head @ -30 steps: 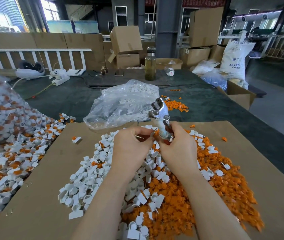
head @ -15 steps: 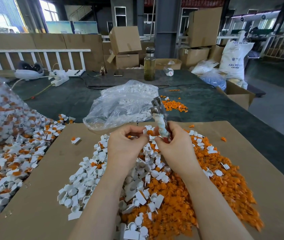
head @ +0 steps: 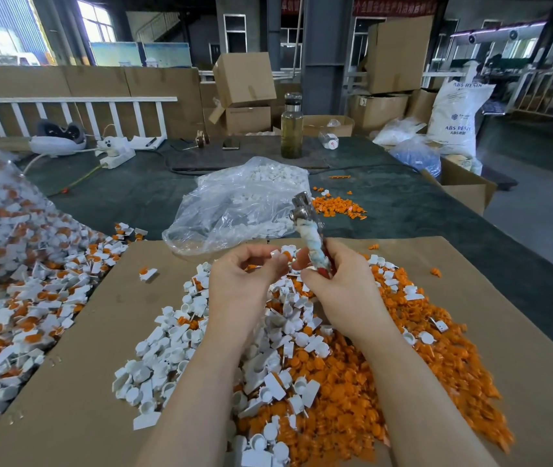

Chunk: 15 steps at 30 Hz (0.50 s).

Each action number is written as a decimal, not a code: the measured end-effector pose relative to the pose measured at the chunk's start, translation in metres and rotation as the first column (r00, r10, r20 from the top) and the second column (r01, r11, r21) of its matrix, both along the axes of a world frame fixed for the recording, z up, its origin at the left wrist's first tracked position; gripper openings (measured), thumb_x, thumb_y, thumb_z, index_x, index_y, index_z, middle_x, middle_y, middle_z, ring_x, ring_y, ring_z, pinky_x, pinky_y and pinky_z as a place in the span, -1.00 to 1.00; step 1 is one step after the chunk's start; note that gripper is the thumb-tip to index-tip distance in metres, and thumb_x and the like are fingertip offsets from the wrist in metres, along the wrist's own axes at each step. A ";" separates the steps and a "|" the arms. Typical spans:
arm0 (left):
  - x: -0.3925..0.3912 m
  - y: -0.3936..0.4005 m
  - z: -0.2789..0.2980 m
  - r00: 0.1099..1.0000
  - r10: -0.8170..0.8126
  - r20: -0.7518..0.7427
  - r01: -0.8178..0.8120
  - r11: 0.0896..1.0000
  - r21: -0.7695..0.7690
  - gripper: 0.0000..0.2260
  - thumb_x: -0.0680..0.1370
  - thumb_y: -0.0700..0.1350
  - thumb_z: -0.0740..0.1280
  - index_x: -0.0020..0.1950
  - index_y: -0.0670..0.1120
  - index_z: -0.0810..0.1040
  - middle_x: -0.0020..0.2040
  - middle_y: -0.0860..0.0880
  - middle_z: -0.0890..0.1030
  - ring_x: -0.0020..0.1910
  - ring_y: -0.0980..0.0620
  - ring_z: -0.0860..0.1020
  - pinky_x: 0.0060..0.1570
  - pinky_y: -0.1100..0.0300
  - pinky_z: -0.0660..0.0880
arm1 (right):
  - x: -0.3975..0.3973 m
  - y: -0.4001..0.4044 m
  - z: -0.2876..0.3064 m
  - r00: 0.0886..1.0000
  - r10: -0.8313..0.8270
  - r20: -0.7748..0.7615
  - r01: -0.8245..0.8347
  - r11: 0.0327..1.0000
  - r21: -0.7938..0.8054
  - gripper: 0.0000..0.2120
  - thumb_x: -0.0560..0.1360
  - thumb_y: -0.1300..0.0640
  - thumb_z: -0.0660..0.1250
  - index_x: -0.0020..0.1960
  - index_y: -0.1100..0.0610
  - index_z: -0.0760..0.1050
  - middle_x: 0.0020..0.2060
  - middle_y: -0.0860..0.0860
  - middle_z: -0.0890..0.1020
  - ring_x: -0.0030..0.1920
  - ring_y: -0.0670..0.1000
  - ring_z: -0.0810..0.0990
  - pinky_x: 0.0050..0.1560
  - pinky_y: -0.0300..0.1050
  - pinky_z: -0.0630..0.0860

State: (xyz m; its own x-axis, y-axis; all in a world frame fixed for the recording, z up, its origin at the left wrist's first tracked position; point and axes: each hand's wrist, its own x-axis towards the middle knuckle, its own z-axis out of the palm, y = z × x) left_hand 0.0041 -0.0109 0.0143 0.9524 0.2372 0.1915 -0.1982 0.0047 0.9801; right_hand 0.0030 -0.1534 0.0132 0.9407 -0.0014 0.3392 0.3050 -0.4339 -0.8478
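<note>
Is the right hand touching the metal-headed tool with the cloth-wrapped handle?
Touching. The head view shows the right hand curled round the handle of the metal-headed, cloth-wrapped tool.

Bright daylight from rear windows point(head: 95, 26); edges bend, left side blurred.
</note>
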 end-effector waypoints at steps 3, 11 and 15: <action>0.002 0.000 0.000 1.000 -0.022 0.018 0.024 0.994 -0.102 -0.86 0.49 -0.30 0.47 -0.15 -0.05 0.67 -0.24 -0.01 0.71 -0.18 -0.01 0.72 -0.13 0.25 0.62 | -0.001 -0.006 0.003 0.997 0.066 -0.033 -0.067 0.997 -0.029 -0.92 0.50 0.16 0.38 -0.03 0.02 0.55 -0.33 -0.16 0.55 -0.36 -0.20 0.48 -0.37 -0.33 0.37; 0.007 0.007 -0.002 0.999 -0.016 0.050 0.029 0.962 -0.271 -0.86 0.47 -0.32 0.47 -0.13 -0.09 0.67 -0.27 0.01 0.70 -0.25 0.01 0.70 -0.16 0.27 0.60 | -0.003 -0.019 0.005 0.956 0.210 -0.203 -0.230 0.970 -0.078 -0.90 0.45 0.18 0.40 -0.05 0.06 0.54 -0.30 -0.10 0.57 -0.32 -0.14 0.50 -0.27 -0.17 0.45; 0.007 0.008 -0.001 0.997 -0.029 0.065 0.047 0.954 -0.295 -0.84 0.46 -0.32 0.47 -0.16 -0.06 0.69 -0.24 -0.03 0.70 -0.27 0.02 0.69 -0.16 0.25 0.61 | -0.004 -0.019 0.006 0.933 0.262 -0.248 -0.293 0.951 -0.100 -0.87 0.46 0.18 0.41 -0.10 -0.02 0.49 -0.33 -0.14 0.55 -0.36 -0.20 0.49 -0.34 -0.27 0.42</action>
